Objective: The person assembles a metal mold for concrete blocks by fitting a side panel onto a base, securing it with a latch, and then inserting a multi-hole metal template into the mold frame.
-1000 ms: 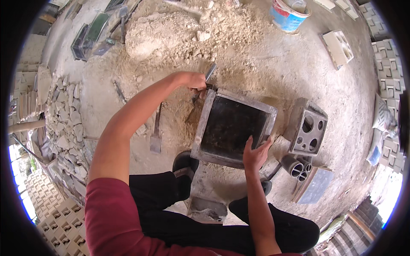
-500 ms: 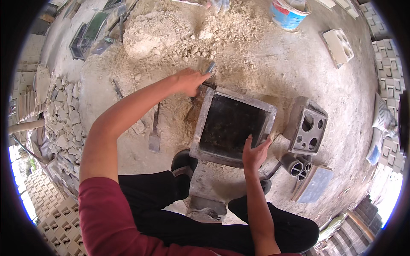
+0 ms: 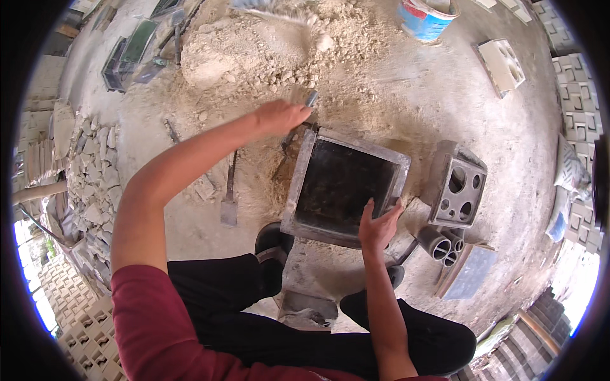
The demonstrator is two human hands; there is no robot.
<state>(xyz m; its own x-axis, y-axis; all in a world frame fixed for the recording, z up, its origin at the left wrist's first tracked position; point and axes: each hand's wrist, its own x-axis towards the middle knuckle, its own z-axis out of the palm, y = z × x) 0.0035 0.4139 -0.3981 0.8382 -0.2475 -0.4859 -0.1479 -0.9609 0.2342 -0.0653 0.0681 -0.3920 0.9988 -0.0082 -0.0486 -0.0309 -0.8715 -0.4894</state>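
A square metal mould frame (image 3: 294, 190) with a dark inside stands on the ground before my feet, slightly turned. My left hand (image 3: 281, 117) is closed around a short rod-like handle (image 3: 311, 99) at the frame's far left corner; its grey end sticks out past my fist. What the handle joins is hidden. My right hand (image 3: 378, 227) grips the frame's right wall near its near corner, thumb inside and fingers outside.
Crumbly sand (image 3: 254, 63) is heaped beyond the frame, with a blue bucket (image 3: 426, 22) to its right. A grey block with round holes (image 3: 459, 190), pipe pieces (image 3: 435, 242) and a board (image 3: 470, 273) lie at right. A flat-bladed scraper (image 3: 229, 209) lies left; broken pieces (image 3: 95, 171) are piled farther left.
My left hand and forearm have shifted slightly to the left, along with the elbow. My right hand stays on the frame. At the sand heap's far side, something blurred has moved left.
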